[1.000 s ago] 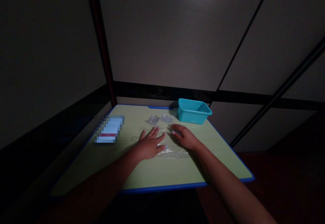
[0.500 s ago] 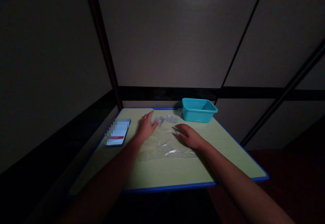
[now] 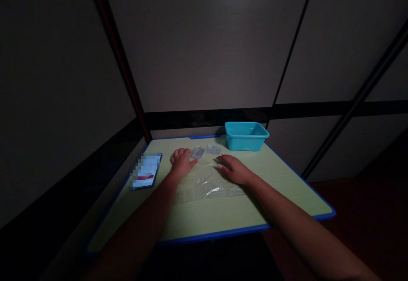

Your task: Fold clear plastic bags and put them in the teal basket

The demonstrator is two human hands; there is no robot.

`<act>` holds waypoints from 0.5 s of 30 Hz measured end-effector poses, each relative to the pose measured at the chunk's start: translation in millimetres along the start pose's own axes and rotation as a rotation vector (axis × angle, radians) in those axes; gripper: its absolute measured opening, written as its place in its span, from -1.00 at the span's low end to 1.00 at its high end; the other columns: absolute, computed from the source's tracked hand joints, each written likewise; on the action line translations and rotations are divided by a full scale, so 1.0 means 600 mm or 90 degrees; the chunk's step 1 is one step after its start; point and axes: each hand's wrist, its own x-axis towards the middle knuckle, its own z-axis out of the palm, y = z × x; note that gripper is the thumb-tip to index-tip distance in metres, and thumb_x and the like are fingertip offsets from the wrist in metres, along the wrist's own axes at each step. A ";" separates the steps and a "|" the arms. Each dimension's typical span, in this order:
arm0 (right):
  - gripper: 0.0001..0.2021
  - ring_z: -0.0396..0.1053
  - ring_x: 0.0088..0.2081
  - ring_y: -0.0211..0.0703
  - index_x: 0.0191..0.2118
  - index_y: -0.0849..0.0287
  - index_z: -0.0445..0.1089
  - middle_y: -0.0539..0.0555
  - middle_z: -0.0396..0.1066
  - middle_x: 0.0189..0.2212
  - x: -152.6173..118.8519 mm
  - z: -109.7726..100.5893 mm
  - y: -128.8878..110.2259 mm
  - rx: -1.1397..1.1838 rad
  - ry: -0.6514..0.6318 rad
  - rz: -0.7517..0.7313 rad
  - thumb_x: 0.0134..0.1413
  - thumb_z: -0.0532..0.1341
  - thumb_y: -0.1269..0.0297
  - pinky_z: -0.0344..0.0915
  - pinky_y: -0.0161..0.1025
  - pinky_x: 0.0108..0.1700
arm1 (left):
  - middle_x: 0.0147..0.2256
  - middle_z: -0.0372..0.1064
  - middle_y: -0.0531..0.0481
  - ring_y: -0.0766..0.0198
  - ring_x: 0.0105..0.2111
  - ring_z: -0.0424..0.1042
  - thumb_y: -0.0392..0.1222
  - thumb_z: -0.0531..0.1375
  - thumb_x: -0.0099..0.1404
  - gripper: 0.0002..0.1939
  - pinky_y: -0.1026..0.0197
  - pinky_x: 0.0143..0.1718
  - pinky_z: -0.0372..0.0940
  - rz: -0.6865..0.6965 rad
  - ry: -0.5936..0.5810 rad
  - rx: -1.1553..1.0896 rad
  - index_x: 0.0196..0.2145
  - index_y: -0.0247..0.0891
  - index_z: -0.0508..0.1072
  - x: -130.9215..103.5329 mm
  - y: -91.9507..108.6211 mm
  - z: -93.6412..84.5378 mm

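Clear plastic film lies creased and glinting, left hand and right hand grips loosely open.

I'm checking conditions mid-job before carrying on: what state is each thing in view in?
Left hand: open, palm down, thumb apart from the fingers.
Right hand: open, fingers slightly bent.
Clear plastic sheet: spread out, wrinkled.
Two small greyish pieces: lying beyond the sheet; contents, if any, unclear.
Teal bin: upright, open-topped.
Phone: face up, screen lit.
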 end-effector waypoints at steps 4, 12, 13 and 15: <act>-0.65 0.24 0.05 0.01 0.01 0.17 0.31 0.21 0.32 0.02 0.000 0.000 -0.001 0.008 0.006 -0.002 0.12 0.10 0.19 0.13 -0.01 0.09 | -0.10 0.28 -0.05 0.06 0.01 0.11 0.03 0.23 0.11 -0.74 0.05 -0.01 0.02 -0.003 -0.027 0.012 -0.29 -0.15 0.36 -0.002 0.002 -0.002; -0.61 0.22 0.07 0.05 0.03 0.23 0.29 0.27 0.30 0.03 0.000 0.002 0.002 -0.021 -0.016 0.001 0.14 0.07 0.16 0.14 0.01 0.08 | -0.05 0.25 -0.13 0.01 0.05 0.06 0.07 0.19 0.13 -0.64 -0.07 0.00 0.00 -0.038 -0.007 0.012 -0.18 -0.16 0.34 -0.001 -0.001 0.001; -0.61 0.22 0.07 0.05 0.03 0.24 0.29 0.27 0.31 0.02 0.000 0.003 0.002 -0.022 -0.017 -0.002 0.14 0.07 0.16 0.14 0.01 0.08 | -0.03 0.24 -0.12 0.00 0.07 0.04 0.05 0.19 0.14 -0.67 -0.10 0.01 -0.02 -0.038 -0.015 0.011 -0.18 -0.14 0.35 -0.001 0.000 0.000; -0.62 0.24 0.05 0.04 0.02 0.24 0.30 0.27 0.32 0.01 0.000 0.004 0.003 -0.021 -0.014 -0.008 0.14 0.07 0.17 0.15 0.01 0.07 | -0.04 0.26 -0.11 0.00 0.08 0.03 0.00 0.19 0.15 -0.75 -0.13 0.02 -0.04 -0.034 -0.026 0.010 -0.23 -0.13 0.38 -0.001 0.001 -0.001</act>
